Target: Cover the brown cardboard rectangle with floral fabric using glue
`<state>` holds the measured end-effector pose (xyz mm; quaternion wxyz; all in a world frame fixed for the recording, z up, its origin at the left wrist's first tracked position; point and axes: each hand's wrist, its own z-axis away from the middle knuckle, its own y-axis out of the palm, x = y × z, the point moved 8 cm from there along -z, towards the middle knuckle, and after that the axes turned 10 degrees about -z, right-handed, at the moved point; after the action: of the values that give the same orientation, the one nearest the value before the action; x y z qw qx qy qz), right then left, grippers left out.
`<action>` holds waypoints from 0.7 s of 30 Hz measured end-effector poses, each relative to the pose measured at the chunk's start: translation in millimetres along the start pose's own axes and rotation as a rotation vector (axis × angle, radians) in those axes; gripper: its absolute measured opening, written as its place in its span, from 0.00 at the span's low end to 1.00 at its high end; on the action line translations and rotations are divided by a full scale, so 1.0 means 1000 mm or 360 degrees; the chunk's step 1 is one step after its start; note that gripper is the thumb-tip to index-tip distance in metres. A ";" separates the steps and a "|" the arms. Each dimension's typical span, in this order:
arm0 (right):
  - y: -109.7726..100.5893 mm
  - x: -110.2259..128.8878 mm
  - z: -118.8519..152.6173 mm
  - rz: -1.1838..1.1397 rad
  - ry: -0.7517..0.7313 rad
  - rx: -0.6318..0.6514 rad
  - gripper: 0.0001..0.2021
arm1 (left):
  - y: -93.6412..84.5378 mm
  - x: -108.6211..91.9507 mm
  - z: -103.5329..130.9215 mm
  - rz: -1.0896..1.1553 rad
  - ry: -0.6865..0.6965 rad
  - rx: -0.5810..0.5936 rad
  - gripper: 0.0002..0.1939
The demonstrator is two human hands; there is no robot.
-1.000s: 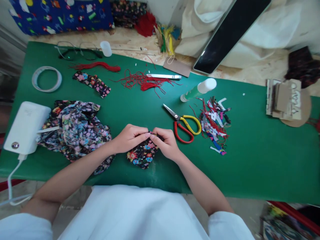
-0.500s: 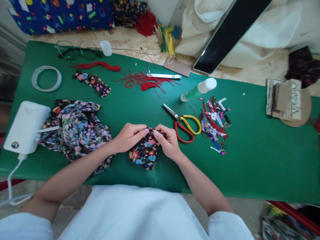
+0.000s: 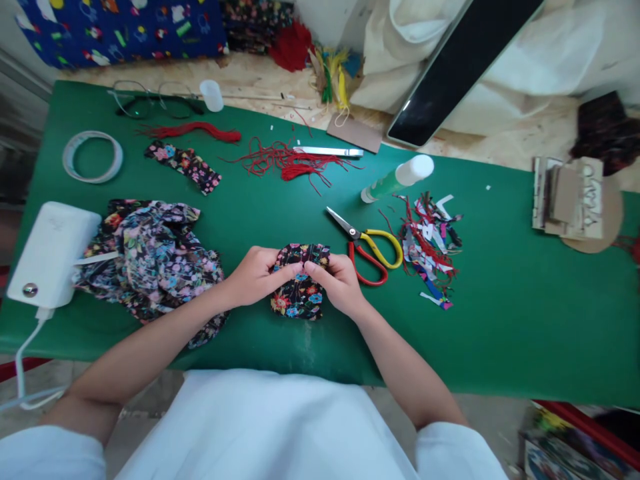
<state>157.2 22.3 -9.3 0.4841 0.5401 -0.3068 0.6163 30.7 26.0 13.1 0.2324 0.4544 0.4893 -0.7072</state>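
Note:
A small piece of black floral fabric (image 3: 299, 300) is held up between my two hands, over the front part of the green table (image 3: 500, 320). My left hand (image 3: 257, 277) grips its left side, thumb on top and fingers hidden behind. On the right side my right hand (image 3: 340, 283) holds it the same way, and the two thumb tips nearly meet at the middle. Scissors (image 3: 354, 233) with one yellow and one red handle lie just right of my right hand. Crumpled floral cloth (image 3: 160, 260) rests left of my left hand.
A white power bank (image 3: 55, 253) with a cable lies at the left, below a tape roll (image 3: 93, 157). Red threads (image 3: 295, 163), a glue stick (image 3: 397, 179) and a scrap pile (image 3: 430, 247) lie beyond my hands. Cardboard pieces (image 3: 570, 200) sit far right.
The floral fabric has been turned more upright and opened out, with more of it showing above my thumbs. Its lower edge has moved up and right. My thumbs have come closer together.

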 end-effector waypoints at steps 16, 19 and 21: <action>0.008 -0.001 0.003 0.0044 -0.0027 0.0192 0.28 | 0.005 -0.005 -0.001 0.0071 0.0100 0.0180 0.23; 0.008 0.000 0.003 0.0046 -0.0054 0.0181 0.27 | 0.006 -0.004 -0.001 0.0076 0.0096 0.0190 0.25; 0.008 0.001 0.002 0.0064 -0.0069 0.0197 0.27 | 0.007 -0.003 -0.001 0.0084 0.0085 0.0202 0.25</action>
<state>150.4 17.7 -6.4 0.4305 0.5761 -0.2893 0.6318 37.9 24.0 12.2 0.2085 0.4996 0.4374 -0.7181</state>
